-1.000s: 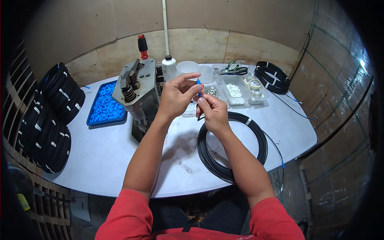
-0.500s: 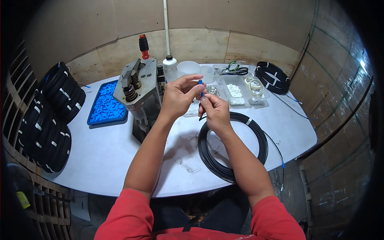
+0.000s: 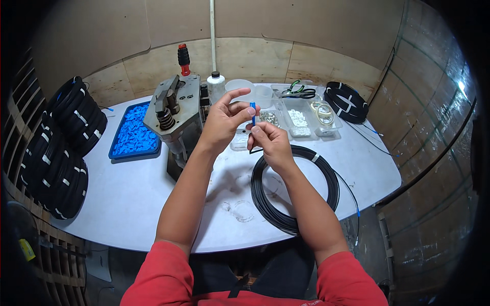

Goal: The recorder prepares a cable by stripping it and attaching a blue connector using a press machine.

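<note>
Above the table, my left hand (image 3: 224, 121) pinches a small blue connector (image 3: 253, 106) between thumb and fingers, its index finger lifted off. Just below, my right hand (image 3: 274, 146) is closed on the black cable's end, its thumb close under the blue piece. How far the cable sits inside the connector is hidden by the fingers. The black cable coil (image 3: 259, 191) lies flat beneath my right forearm, bound with white tape. Its other end, with a blue piece (image 3: 358, 213) on it, hangs over the table's front right edge.
A metal hand press (image 3: 176, 109) stands left of my hands, beside a blue tray (image 3: 113, 153) of small blue parts. Stacked black coils (image 3: 71, 168) fill the far left. Clear bins (image 3: 306, 131), pliers (image 3: 298, 92), a white bottle (image 3: 216, 84) and another coil (image 3: 347, 102) sit at the back.
My left index finger has lifted and straightened away from the blue connector, so more of the connector shows. Both hands stay together, slightly further left in the picture.
</note>
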`<control>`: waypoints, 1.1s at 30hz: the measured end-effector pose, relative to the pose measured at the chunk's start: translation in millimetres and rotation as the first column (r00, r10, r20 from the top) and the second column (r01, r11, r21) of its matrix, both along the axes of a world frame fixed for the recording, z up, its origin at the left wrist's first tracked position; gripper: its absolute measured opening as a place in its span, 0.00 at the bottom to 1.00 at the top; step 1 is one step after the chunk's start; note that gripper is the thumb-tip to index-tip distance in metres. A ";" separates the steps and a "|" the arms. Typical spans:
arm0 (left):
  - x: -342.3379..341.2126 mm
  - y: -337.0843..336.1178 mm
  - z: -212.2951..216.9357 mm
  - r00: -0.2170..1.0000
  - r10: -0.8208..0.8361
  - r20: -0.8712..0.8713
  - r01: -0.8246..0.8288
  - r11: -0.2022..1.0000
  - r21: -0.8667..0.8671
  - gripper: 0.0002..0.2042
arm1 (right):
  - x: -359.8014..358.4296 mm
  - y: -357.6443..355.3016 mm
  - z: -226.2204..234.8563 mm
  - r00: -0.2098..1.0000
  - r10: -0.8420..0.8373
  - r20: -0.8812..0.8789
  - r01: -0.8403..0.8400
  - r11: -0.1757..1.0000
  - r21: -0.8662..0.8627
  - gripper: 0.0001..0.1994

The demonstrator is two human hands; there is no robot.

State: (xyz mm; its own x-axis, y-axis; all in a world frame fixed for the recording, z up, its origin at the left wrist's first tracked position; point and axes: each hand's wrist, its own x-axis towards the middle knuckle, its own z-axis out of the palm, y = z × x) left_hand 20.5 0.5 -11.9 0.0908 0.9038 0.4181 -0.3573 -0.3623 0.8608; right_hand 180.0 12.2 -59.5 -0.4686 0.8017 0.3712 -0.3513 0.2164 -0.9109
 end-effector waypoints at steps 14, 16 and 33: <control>-5.9 -1.0 4.2 0.999 -0.027 -0.046 0.024 0.998 -0.057 0.24 | -5.3 -5.0 -1.9 0.974 -0.226 0.022 0.223 0.970 0.096 0.09; -2.7 -1.9 3.5 0.996 0.058 -0.067 -0.057 0.998 0.020 0.21 | -7.8 -9.6 3.4 0.969 -0.245 0.030 0.243 0.968 0.066 0.08; 14.1 -1.7 -1.8 0.965 0.251 -0.079 -0.237 0.959 0.156 0.16 | -10.8 -16.1 3.5 0.790 -0.605 0.101 0.524 0.752 0.400 0.08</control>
State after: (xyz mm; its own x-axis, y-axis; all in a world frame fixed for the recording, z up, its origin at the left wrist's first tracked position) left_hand 34.6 -1.3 -13.7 -0.0783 0.8342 0.5458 -0.1596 -0.5510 0.8191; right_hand 169.2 -4.0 -56.0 -0.0678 0.7881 0.6119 0.1253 0.6151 -0.7784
